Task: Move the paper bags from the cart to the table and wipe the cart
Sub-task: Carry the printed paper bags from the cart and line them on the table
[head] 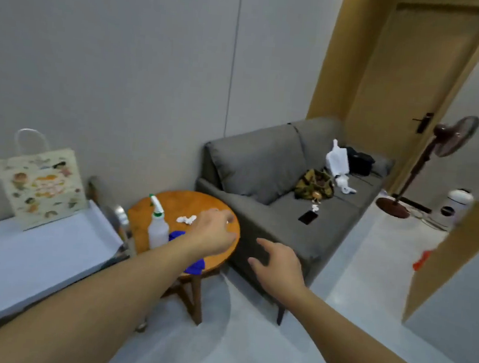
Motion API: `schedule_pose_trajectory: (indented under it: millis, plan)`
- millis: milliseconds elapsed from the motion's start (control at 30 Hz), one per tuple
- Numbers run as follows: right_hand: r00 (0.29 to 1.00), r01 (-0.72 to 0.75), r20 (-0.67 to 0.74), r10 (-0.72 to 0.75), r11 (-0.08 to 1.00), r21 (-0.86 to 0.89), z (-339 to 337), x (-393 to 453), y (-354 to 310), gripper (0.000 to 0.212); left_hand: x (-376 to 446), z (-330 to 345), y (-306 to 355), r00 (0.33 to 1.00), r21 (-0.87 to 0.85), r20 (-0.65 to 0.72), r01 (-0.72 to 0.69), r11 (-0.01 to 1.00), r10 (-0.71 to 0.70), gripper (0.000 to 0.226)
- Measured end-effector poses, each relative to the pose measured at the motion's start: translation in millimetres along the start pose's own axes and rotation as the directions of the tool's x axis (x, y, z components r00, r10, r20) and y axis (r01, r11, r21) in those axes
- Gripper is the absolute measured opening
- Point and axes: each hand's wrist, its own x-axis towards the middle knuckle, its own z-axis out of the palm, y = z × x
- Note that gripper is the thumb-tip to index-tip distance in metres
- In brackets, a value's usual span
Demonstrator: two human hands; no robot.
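Bag upright on cart, against wall. Likely light, thin paper, crushable; take by loop handle. Left hand over bench, fingers curled, contents unclear. Right hand released, empty.

Both arms outstretched — left hand curled, right hand spread

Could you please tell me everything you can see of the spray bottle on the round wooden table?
The spray bottle stands upright on the round wooden table, near its left edge. Its body looks like translucent white plastic, topped by a white trigger head with a green tip pointing up-left. A blue cloth lies right beside its base. The left hand reaches over the table to its right, not touching it.
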Motion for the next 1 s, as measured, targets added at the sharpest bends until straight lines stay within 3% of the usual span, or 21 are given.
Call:
schedule_pose_trajectory:
  millis: [133,300,533,767,1000]
  plan:
    - [0.969,0.207,0.133,-0.209,0.978,0.026,51.6,55.1,-82.1,0.054,-0.3,-50.6,-88.3,0.973,-0.001,-0.099,0.21,0.978,-0.209,0.043]
    - [0.881,0.401,0.22,-0.419,0.908,0.126,115.2,119.1,-175.5,0.052,0.1,-112.9,-180.0,0.885,-0.039,-0.214,0.415,0.909,-0.413,0.042]
    - [0.766,0.501,0.307,-0.565,0.823,0.266,176.5,193.9,-283.9,0.056,16.6,-179.9,-269.5,0.726,-0.058,-0.321,0.626,0.778,-0.608,0.046]
    - [0.711,0.53,0.325,-0.624,0.779,0.336,217.9,248.6,-355.6,0.056,38.0,-214.6,-327.8,0.642,-0.066,-0.358,0.706,0.705,-0.678,0.047]
    - [0.716,0.512,0.352,-0.603,0.796,0.323,253.1,285.2,-399.8,0.054,76.8,-246.3,-385.4,0.655,-0.048,-0.386,0.689,0.723,-0.649,0.047]
